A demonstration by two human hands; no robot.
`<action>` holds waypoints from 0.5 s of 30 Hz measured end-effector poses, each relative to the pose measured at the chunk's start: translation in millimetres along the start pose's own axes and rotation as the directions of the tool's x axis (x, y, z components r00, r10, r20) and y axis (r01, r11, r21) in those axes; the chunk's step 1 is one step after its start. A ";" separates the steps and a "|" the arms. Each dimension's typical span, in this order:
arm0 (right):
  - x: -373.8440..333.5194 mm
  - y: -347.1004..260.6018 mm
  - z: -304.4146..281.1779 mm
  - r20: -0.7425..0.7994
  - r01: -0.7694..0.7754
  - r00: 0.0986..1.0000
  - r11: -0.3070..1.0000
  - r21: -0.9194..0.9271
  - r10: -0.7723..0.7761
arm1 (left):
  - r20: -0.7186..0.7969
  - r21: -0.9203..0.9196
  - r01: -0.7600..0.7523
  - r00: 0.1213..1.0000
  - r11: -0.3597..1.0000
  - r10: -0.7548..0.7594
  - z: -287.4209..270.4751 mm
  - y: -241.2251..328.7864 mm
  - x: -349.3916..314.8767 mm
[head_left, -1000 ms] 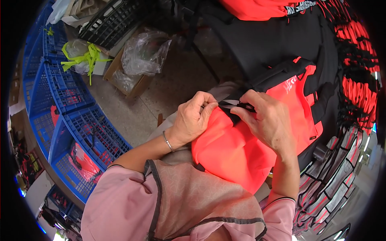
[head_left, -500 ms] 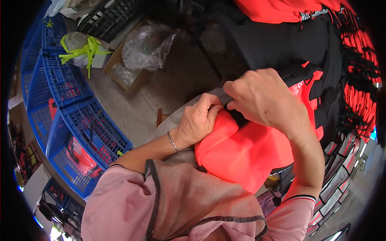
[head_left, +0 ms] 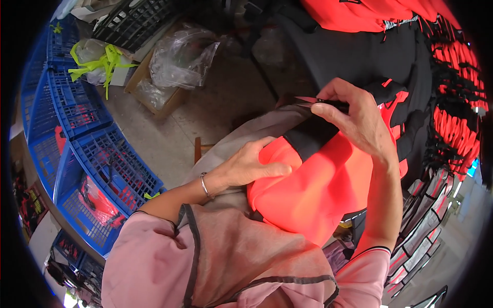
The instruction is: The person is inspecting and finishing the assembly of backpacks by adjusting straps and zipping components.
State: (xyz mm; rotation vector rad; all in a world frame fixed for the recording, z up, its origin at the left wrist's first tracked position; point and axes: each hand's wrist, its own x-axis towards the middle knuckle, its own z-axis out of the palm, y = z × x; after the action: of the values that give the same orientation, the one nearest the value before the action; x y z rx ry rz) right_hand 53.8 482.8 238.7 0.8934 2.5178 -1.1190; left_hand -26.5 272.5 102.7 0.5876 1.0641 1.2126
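My right hand (head_left: 358, 115) grips a pair of small thread snips (head_left: 308, 102), their narrow blades pointing left, above the cloth. Below lies a bright orange-red fabric piece (head_left: 313, 190) with a black patch (head_left: 314, 136) along its upper edge, spread over my lap. With the thumb on top and the other fingers at the far side, my left hand (head_left: 251, 167) holds this fabric by its left edge. The snips are apart from the fabric. A grey-brown apron (head_left: 257, 241) covers my front.
Blue plastic crates (head_left: 110, 164) stand at the left with red items inside. Beyond are a cardboard box (head_left: 154, 100) with clear plastic bags (head_left: 182, 59) and a black crate (head_left: 133, 23). A dark padded surface (head_left: 354, 56) with red-black pieces lies ahead right; stacked red-black goods (head_left: 454, 123) line the right.
My hands have come apart. The right has drawn back from the fabric edge and now shows the snips; the left has opened its pinch and moved onto the fabric's left edge.
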 end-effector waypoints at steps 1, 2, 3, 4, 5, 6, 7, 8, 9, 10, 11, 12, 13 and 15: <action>-5.1 5.0 5.2 -0.080 0.040 0.996 0.999 0.012 -0.039 | -0.001 -0.003 0.000 1.000 1.000 0.000 2.1 7.2 -1.1; -10.6 8.6 10.5 -0.161 0.081 0.984 0.996 0.021 -0.077 | -0.035 0.136 -0.020 0.999 0.990 0.025 6.0 13.3 -0.9; -17.6 8.5 13.6 -0.197 0.113 0.972 0.990 -0.090 -0.129 | -0.063 0.272 -0.037 0.996 0.961 0.056 9.4 17.0 -0.4; -24.4 6.2 15.7 -0.203 0.141 0.963 0.972 -0.186 -0.178 | -0.062 0.270 -0.039 0.996 0.962 0.058 11.7 13.0 0.4; -31.7 2.6 17.1 -0.198 0.161 0.956 0.954 -0.254 -0.215 | -0.113 0.277 -0.121 0.981 0.953 0.158 14.0 5.0 1.5; -38.0 0.6 19.5 -0.190 0.183 0.949 0.930 -0.319 -0.252 | -0.166 0.290 -0.200 0.953 0.936 0.255 15.7 0.4 2.1; -42.2 -0.7 21.4 -0.164 0.206 0.946 0.910 -0.359 -0.279 | -0.168 0.290 -0.200 0.952 0.936 0.256 16.7 -1.6 2.0; -43.4 -3.4 21.1 -0.163 0.208 0.946 0.910 -0.359 -0.281 | -0.182 0.287 -0.193 0.951 0.938 0.251 17.7 -2.5 1.8; -44.5 -7.6 19.9 -0.102 0.276 0.930 0.853 -0.442 -0.354 | -0.191 0.285 -0.186 0.950 0.940 0.246 18.2 -2.8 2.0; -45.3 -10.2 20.3 -0.034 0.343 0.907 0.785 -0.517 -0.419 | -0.188 0.286 -0.186 0.951 0.940 0.245 18.8 -1.0 1.6; -45.5 -10.6 23.4 -0.004 0.351 0.903 0.743 -0.569 -0.430 | -0.187 0.296 -0.163 0.957 0.941 0.224 19.7 3.0 0.7; -44.7 -12.3 25.3 -0.006 0.351 0.903 0.744 -0.569 -0.430 | -0.187 0.306 -0.139 0.961 0.942 0.203 20.4 5.6 0.0; -43.4 -14.0 27.1 0.018 0.378 0.886 0.698 -0.608 -0.463 | -0.186 0.308 -0.140 0.961 0.941 0.203 21.4 4.7 0.4; -42.4 -17.7 29.6 0.043 0.402 0.868 0.650 -0.645 -0.495 | -0.197 0.316 -0.227 0.934 0.921 0.297 23.5 2.0 1.4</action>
State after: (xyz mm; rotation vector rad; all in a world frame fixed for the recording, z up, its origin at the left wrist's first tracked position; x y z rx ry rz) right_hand 75.3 433.5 248.0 0.1474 3.0119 -0.1981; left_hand -6.4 278.3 113.9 0.8465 1.4179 1.4000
